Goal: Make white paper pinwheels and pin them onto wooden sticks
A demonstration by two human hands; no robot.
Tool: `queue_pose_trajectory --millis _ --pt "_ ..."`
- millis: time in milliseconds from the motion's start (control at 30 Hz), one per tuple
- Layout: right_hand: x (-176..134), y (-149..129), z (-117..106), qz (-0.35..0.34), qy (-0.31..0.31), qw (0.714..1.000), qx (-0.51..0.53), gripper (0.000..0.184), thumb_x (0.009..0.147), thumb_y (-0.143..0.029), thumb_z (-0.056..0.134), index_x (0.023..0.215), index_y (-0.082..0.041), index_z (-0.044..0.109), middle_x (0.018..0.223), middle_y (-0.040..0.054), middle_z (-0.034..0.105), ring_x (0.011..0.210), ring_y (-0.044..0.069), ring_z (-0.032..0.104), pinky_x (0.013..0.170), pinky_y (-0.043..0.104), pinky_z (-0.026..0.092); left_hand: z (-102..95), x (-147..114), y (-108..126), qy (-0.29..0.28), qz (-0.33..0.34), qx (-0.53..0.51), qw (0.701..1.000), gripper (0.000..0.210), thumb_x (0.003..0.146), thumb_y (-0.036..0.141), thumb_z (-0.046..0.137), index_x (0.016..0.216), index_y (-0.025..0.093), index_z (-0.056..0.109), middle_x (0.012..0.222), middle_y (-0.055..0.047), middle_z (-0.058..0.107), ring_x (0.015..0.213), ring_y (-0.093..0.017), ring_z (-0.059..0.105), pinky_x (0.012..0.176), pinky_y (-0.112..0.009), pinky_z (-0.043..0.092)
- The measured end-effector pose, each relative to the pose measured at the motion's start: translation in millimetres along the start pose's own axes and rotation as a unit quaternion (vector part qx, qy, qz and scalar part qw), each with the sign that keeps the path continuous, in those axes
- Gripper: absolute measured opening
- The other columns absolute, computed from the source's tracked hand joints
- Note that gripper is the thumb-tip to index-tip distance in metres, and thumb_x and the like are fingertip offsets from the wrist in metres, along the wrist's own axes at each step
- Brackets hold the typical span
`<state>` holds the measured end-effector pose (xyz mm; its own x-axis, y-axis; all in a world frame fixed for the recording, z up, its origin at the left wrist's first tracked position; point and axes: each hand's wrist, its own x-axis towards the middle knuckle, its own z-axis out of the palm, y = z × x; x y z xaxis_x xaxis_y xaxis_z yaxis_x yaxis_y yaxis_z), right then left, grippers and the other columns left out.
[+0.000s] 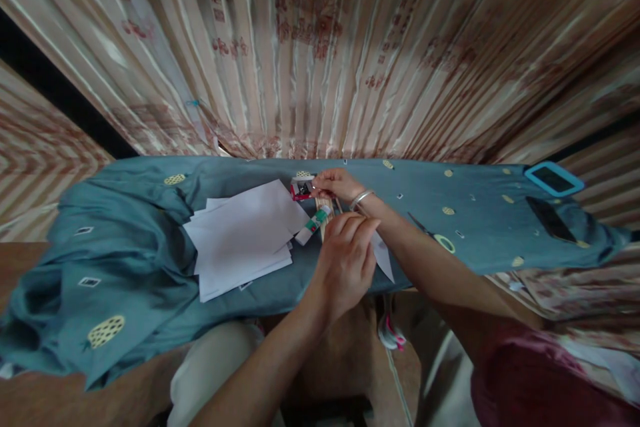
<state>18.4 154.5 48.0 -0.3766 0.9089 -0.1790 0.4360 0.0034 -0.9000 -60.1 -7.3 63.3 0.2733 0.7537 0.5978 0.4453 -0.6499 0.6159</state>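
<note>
Green label (318, 217) on glue stick (313, 225) is illegible.

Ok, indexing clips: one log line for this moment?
right hand: at red-edged box; left hand: curled, grip hidden; green tube: beside white paper; scissors: on cloth

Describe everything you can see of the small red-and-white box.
The small box is red along its near side with white upper parts, looks like cardboard and is open, showing dark contents too small to identify. It rests on the teal cloth, beside the white paper. The right hand has its fingers at the box's right edge; contact is unclear.
</note>
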Motion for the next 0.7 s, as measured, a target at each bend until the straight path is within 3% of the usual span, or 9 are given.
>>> queue_pose_trajectory --millis 133,233,400,500,600,700 --pt "-49.4 6.8 -29.7 0.010 0.033 0.994 0.104 0.029 0.073 -0.043 0.073 0.071 -0.017 0.060 0.067 -0.0001 0.071 0.048 0.005 0.057 0.052 0.016 0.049 7.5 4.7 -0.6 -0.003 -0.028 -0.020 0.999 0.033 0.083 0.009 0.046 0.114 0.015 0.055 0.108 -0.011 0.063 0.105 -0.025 0.052 0.095 -0.044 0.044" --pt "-93.3 25.8 -54.1 0.018 0.076 0.963 0.259 0.035 0.058 -0.041 0.085 0.074 -0.017 0.065 0.066 -0.0018 0.071 0.050 0.005 0.059 0.051 0.015 0.049 16.6 4.3 -1.9 -0.012 -0.066 -0.064 0.996 0.030 0.082 0.009 0.048 0.110 0.016 0.057 0.106 -0.010 0.064 0.102 -0.024 0.055 0.093 -0.042 0.045" --pt "-154.6 65.8 -84.7 0.023 0.172 0.952 0.252 0.037 0.053 -0.042 0.087 0.073 -0.017 0.067 0.064 -0.0007 0.072 0.052 0.006 0.059 0.053 0.017 0.049 41.1 -4.6 -8.3 -0.055 -0.183 -0.165 0.968 0.034 0.079 0.012 0.052 0.111 0.019 0.058 0.110 -0.009 0.065 0.109 -0.023 0.057 0.096 -0.043 0.044" --pt "-175.8 83.0 -95.3 0.007 0.215 0.951 0.221 0.037 0.058 -0.046 0.084 0.074 -0.018 0.067 0.066 0.0016 0.072 0.055 0.009 0.061 0.057 0.022 0.050 58.1 -14.4 -12.4 -0.045 -0.300 -0.256 0.918 0.035 0.074 0.015 0.058 0.109 0.021 0.059 0.115 -0.009 0.064 0.111 -0.023 0.058 0.097 -0.041 0.044" --pt "-186.9 92.4 -102.2 -0.003 0.226 0.955 0.192 0.037 0.062 -0.049 0.081 0.077 -0.018 0.066 0.071 0.0035 0.073 0.062 0.013 0.063 0.063 0.026 0.052 69.9 -24.7 -12.7 0.011 -0.410 -0.345 0.844 0.042 0.067 0.019 0.068 0.108 0.022 0.059 0.121 -0.009 0.062 0.115 -0.026 0.057 0.100 -0.042 0.042" --pt "-192.1 97.7 -107.2 -0.019 0.220 0.960 0.171 0.036 0.065 -0.051 0.079 0.077 -0.019 0.066 0.073 0.0033 0.072 0.066 0.014 0.063 0.066 0.028 0.051 73.3 -28.1 -7.8 0.062 -0.472 -0.405 0.781 0.052 0.061 0.021 0.075 0.110 0.022 0.058 0.130 -0.011 0.057 0.127 -0.028 0.049 0.109 -0.044 0.033"
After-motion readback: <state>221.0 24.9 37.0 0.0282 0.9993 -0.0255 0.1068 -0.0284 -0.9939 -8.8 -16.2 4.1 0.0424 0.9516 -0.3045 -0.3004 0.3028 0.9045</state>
